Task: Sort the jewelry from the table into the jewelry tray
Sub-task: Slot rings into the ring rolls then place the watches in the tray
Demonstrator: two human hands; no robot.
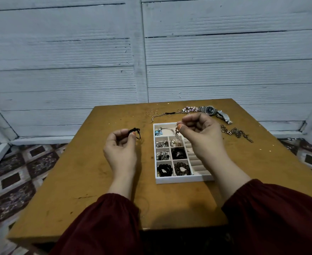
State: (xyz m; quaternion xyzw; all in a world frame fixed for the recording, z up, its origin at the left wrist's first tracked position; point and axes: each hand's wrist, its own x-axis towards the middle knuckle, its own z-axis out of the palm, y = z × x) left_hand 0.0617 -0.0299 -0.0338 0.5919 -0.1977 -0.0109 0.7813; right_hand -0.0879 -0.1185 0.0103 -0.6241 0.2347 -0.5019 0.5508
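A brown wooden table (89,173) fills the middle of the frame. It stands against a wall of white-painted ribbed panels (78,61). A floor covering with a dark diamond pattern (17,172) shows at lower left and at the right edge.

Both arms come up from the bottom in dark red sleeves (103,223). The left hand (120,146), left of centre, is curled, with thumb and forefinger pinching a short black cord (136,132) above the bare table. The right hand (201,137) is also curled. Its fingertips pinch a small metal dangling piece (177,134) that hangs over the upper part of the jewelry tray (182,179).

The white tray lies at centre right:
- One wide compartment along its top holds a silver bangle (167,128) with blue charms.
- Six square compartments sit below in two columns, all filled.
- A black bead bracelet (164,170) and a brown bead bracelet (182,168) fill the bottom pair.
- Ribbed ring slots (197,162) run down the right side.

Loose jewelry lies along the table's far edge:
- a scatter of thin gold rings (152,110), too small to count surely
- one chain with a black middle section (163,114)
- one pink bead bracelet (189,108)
- one dark-dialled wristwatch (209,109)
- a steel link band (223,116) just beside the watch
- one chunky chain (237,133) right of the tray
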